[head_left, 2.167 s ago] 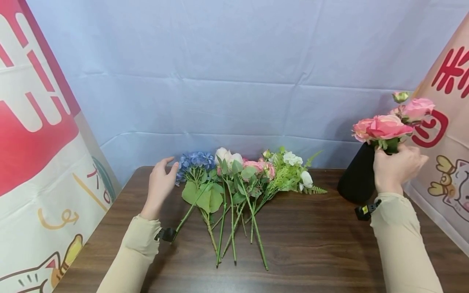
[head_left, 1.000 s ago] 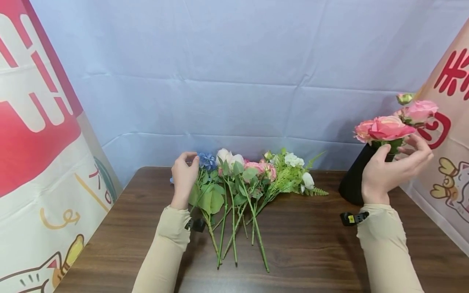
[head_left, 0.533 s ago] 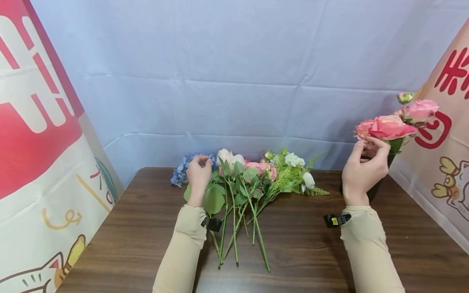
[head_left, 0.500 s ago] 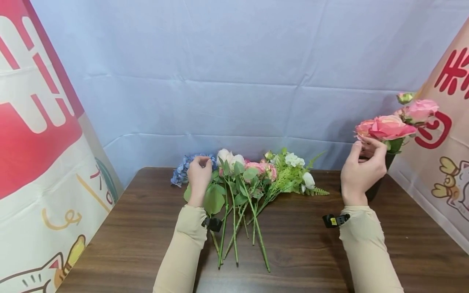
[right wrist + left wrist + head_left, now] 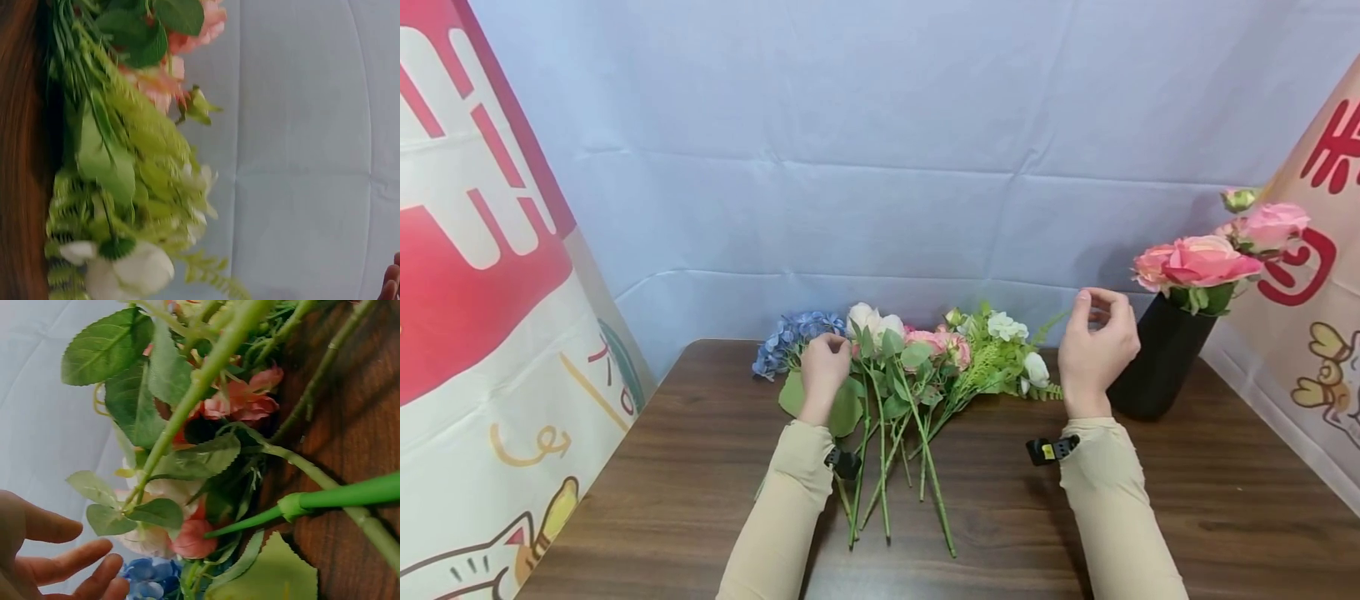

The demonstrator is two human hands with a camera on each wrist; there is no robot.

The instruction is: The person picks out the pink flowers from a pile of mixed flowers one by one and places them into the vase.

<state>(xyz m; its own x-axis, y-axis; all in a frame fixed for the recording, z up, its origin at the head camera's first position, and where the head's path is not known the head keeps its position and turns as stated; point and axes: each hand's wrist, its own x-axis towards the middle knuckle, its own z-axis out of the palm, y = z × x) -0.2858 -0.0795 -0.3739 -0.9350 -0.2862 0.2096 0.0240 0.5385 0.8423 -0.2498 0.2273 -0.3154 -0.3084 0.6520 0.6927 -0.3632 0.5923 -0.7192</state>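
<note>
Black vase (image 5: pixel 1168 358) sits on woodgrain surface (image 5: pixel 1000 525), bluish cloth (image 5: pixel 887 108) behind it. Right hand (image 5: pixel 1097 350) and left hand (image 5: pixel 825 371) are vase-left, fingers (image 5: pixel 50 524) loosely apart.

Soft head-view light, dimmer wrist views, slight blur

backdrop (image 5: pixel 865 125): pale blue, creased | left banner (image 5: pixel 467 325): red-white, cartoon drawing (image 5: pixel 501 550) | right banner (image 5: pixel 1262 350): pink | table (image 5: pixel 1000 525): brown wood-grain

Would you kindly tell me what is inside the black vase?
Pink roses, a greenish bud and green leaves rise from the mouth of the black vase. Whatever lies below its rim, including any stems, is covered by the dark wall.
</note>
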